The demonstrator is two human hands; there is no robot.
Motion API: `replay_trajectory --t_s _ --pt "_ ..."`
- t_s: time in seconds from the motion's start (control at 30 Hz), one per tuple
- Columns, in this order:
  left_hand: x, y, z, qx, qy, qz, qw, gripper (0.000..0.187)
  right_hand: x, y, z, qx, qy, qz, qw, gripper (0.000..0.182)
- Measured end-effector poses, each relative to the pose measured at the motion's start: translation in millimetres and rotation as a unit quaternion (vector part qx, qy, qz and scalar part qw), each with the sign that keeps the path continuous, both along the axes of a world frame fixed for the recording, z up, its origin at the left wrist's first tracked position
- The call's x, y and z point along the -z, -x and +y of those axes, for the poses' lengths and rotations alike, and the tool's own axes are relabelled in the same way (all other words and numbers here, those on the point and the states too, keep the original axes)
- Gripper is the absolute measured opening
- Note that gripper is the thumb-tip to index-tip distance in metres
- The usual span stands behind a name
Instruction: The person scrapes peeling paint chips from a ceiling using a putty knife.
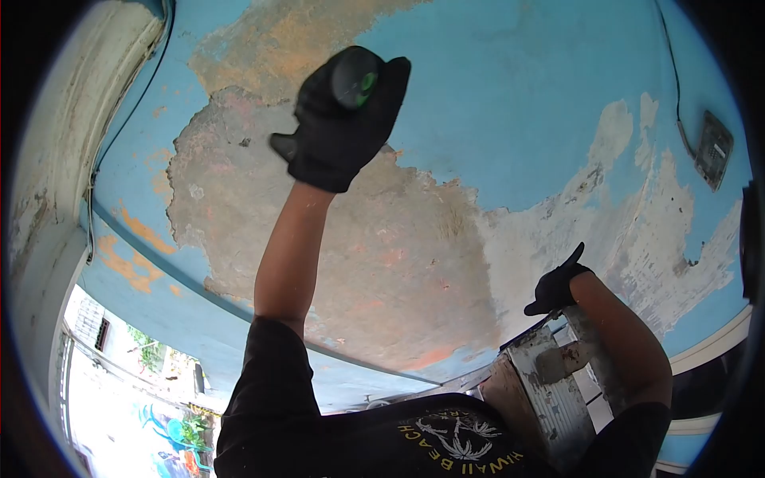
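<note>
The left hand [339, 139] clasps a green-marked handle [351, 84], its butt pointing off the wall [518, 103]; before that, a metal frame [542, 374]; right hand [555, 291]'s grip I can't tell.

Your left hand [335, 131] covers most of a dark tool [347, 82]; only its rounded end with a green mark shows, soft with blur, working part hidden. Grip of your right hand [558, 288]: contact with the flaked, ridged piece [540, 373] below can't be made out. That piece runs behind your forearm and shirt [351, 438], lower end out of sight. Shirt cut by the bottom edge, some lettering unreadable. Wall box [714, 151]: label too small to read. Dark shape [749, 239] lost in the right-hand border. Outdoor area [119, 398], lower left, washed out by glare.
</note>
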State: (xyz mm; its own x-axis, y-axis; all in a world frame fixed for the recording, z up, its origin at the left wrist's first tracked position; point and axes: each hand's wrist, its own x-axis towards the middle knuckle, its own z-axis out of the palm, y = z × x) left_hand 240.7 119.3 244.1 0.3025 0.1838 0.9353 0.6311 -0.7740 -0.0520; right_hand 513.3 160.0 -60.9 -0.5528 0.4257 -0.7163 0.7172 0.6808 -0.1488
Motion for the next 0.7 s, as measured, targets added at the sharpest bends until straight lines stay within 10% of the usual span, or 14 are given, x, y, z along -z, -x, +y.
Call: replay_trajectory --t_s 0.1,0.3,0.4,0.53,0.7 --pt "-9 -11 -27 0.109 0.088 -0.119 0.983 0.016 -2 1 -2 -0.012 -0.022 -0.012 1.0 0.08" --pt "0 -2 -15 -0.059 -0.088 0.088 0.99 0.014 -8 -2 -6 0.002 -0.032 0.004 0.999 0.083" --pt "0 -12 -36 0.18 0.098 -0.156 0.966 0.015 -11 -3 -7 0.003 -0.064 0.011 0.998 0.084" --pt "14 -4 -2 0.018 0.028 -0.027 0.999 0.015 -1 -1 -6 0.01 -0.04 0.021 0.999 0.083" --pt "4 -3 -25 0.149 0.041 -0.135 0.979 0.017 -19 -3 -11 0.012 -0.08 0.012 0.997 0.081"
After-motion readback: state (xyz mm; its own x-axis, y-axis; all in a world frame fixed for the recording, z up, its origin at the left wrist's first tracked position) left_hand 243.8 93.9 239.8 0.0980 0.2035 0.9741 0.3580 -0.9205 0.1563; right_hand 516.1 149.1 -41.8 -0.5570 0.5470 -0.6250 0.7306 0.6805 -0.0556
